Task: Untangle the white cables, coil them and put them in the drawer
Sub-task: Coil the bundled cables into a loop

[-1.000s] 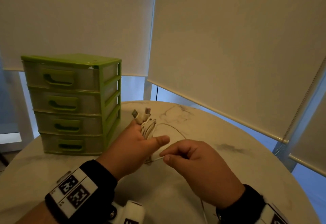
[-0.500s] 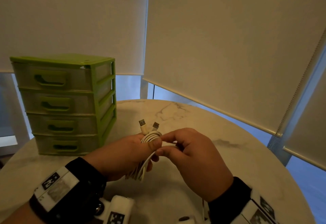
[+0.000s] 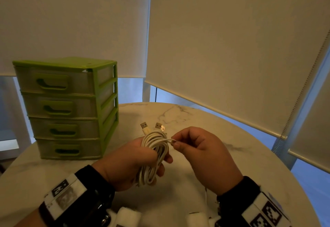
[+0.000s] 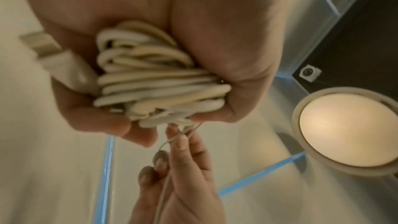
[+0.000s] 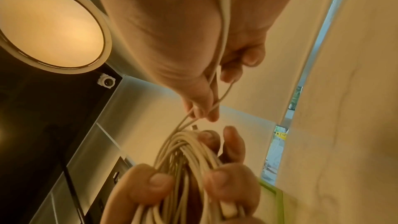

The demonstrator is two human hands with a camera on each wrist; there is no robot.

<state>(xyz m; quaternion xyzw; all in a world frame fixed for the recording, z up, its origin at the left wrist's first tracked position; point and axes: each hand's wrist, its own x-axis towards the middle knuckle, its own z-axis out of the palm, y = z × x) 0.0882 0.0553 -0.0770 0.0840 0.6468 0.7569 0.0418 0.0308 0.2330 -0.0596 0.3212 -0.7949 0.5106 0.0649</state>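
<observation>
Left hand (image 3: 132, 162) wrapped around the coil (image 3: 155, 155) of white cables, fingers (image 5: 159, 188) curled over the loops from one side and thumb from the other, so that the turns stay together and do not spring open. Two plugs (image 3: 152, 127) standing up just above the left fingers, kept outside the grasp, probably so they do not catch in the loops. Coil held in the air above the table (image 3: 232, 137), not resting on it.

Right hand (image 3: 201, 155) just beside the coil, thumb and first fingertips (image 5: 206, 108) pinching the loose strand (image 4: 174, 140) where it leaves the top of the bundle. Other right fingers curled in and holding nothing. Strand short between the two hands and nearly straight, apparently kept under light pull so the next turn lies flat. More of it running down under the right palm; how much is left, cannot tell.

Chest of drawers (image 3: 71, 109) to the far side of the left fingers, well apart, all four drawers closed. Judged: coiling almost finished, storing not yet begun; one hand must be free to open a drawer.
</observation>
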